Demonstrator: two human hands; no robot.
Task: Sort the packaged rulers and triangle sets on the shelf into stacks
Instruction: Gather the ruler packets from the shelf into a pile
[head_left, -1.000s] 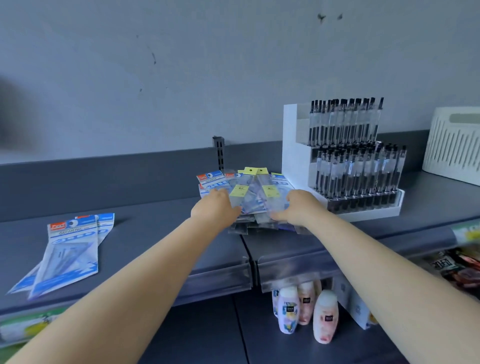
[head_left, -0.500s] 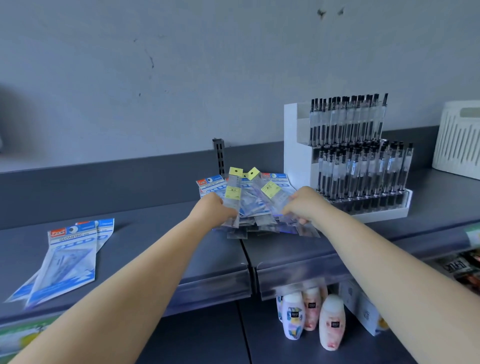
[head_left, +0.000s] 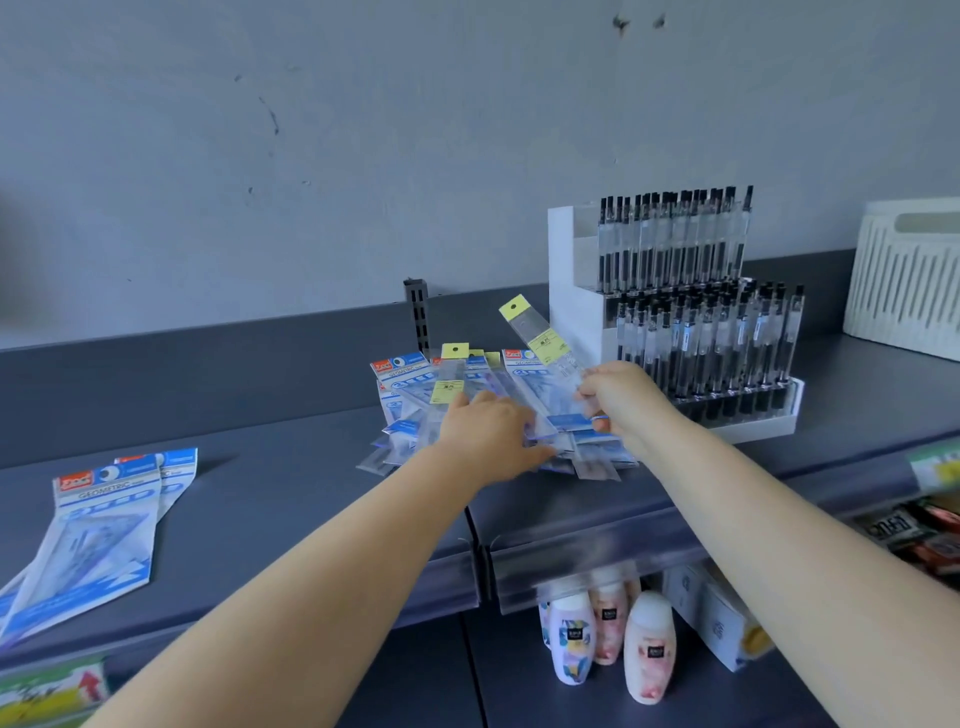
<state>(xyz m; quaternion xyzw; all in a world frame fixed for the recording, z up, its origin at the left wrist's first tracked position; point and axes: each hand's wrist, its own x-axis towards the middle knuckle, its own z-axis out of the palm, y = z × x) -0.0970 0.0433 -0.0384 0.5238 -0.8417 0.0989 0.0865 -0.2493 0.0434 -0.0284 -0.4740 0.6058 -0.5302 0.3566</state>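
My right hand (head_left: 621, 402) pinches a clear ruler pack (head_left: 543, 338), tilted up, frame centre. Left hand (head_left: 485, 434) lies flat, fingers straight, on the mixed pile (head_left: 410, 395).

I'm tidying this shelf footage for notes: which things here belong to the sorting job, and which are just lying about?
Part of the job:
- mixed pile of packets
- ruler packet, lifted by the right hand
- left hand, resting on the pile
- triangle-set stack at the left

Just lying about:
- pen display
- white basket
- bottles below
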